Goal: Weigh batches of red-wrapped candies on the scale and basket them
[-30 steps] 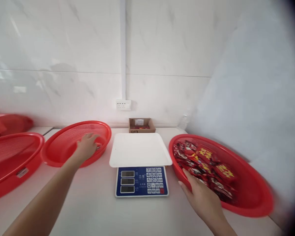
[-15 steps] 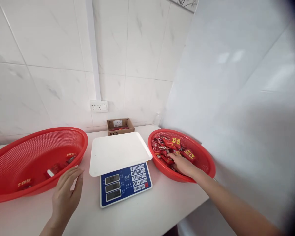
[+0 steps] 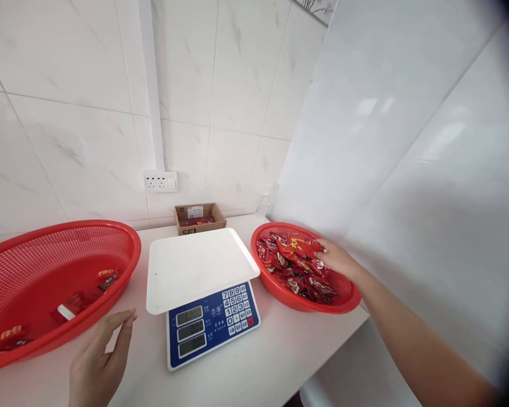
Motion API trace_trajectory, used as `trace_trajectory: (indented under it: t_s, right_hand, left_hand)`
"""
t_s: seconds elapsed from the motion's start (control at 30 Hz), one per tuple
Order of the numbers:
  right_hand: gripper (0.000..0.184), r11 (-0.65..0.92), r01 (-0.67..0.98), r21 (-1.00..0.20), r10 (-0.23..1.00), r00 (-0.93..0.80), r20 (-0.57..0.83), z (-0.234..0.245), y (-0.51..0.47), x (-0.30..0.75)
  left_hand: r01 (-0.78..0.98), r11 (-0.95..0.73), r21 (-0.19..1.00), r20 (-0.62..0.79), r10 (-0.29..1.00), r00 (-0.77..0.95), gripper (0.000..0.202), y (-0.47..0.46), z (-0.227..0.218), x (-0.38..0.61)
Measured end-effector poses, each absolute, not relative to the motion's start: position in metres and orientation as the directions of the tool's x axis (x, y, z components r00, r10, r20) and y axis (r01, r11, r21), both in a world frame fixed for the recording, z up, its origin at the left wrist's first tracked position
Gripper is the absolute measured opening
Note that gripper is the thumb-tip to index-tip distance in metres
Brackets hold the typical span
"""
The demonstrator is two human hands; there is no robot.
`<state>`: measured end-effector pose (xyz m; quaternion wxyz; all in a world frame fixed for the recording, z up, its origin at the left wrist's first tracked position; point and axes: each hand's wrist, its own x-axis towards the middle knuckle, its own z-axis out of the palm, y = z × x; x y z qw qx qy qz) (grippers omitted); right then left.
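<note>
My right hand [image 3: 334, 259] reaches into the right red basket [image 3: 280, 294], its fingers closed on a red packet [image 3: 299, 246] with yellow lettering at the top of the pile. Beneath lie several smaller red snack packets [image 3: 297, 282]. My left hand [image 3: 102, 356] hovers over the table between the left red basket [image 3: 123, 282] and the scale; thumb and forefinger tips come together with nothing visible in them. A few red packets [image 3: 74, 305] lie in the left basket. The digital scale [image 3: 214, 325] has a bare white pan [image 3: 199, 265].
Behind the scale, a small cardboard box [image 3: 201, 228] holds some red items. A clear plastic container [image 3: 263, 203] stands by the wall. A socket [image 3: 161, 181] is mounted on the tiles. The white table's [image 3: 271, 350] edge runs along the right front.
My right hand has moved from the pile's middle to its right side, onto the lettered packet, uncovering smaller packets. My left hand is lower in view. The camera view has shifted slightly.
</note>
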<state>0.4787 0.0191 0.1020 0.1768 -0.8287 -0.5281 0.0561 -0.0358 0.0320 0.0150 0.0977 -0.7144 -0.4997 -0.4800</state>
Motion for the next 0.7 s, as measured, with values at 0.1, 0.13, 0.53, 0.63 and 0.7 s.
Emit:
trace_trajectory:
  t_s: [0.1, 0.13, 0.53, 0.63, 0.7]
  right_hand:
    - [0.05, -0.286, 0.913, -0.292, 0.91, 0.354, 0.215, 0.101, 0.021, 0.466]
    - [0.051, -0.238, 0.933, -0.272, 0.921, 0.305, 0.242, 0.099, 0.022, 0.456]
    - [0.05, -0.277, 0.843, -0.461, 0.958, 0.205, -0.2, 0.079, 0.031, 0.371]
    - [0.045, -0.192, 0.887, -0.421, 0.979, 0.141, -0.149, 0.071, 0.035, 0.376]
    - [0.048, -0.177, 0.91, -0.376, 0.98, 0.13, -0.149, 0.064, 0.037, 0.384]
  left_hand:
    - [0.803, -0.476, 0.359, 0.772, 0.635, 0.032, 0.032, 0.033, 0.013, -0.035]
    - [0.8, -0.477, 0.362, 0.769, 0.639, 0.033, 0.032, 0.033, 0.013, -0.035]
    - [0.772, -0.491, 0.404, 0.705, 0.705, 0.08, 0.03, 0.036, 0.004, -0.035]
    - [0.762, -0.484, 0.43, 0.682, 0.727, 0.077, 0.028, 0.035, 0.004, -0.036]
    - [0.759, -0.477, 0.443, 0.673, 0.736, 0.07, 0.028, 0.035, 0.004, -0.036]
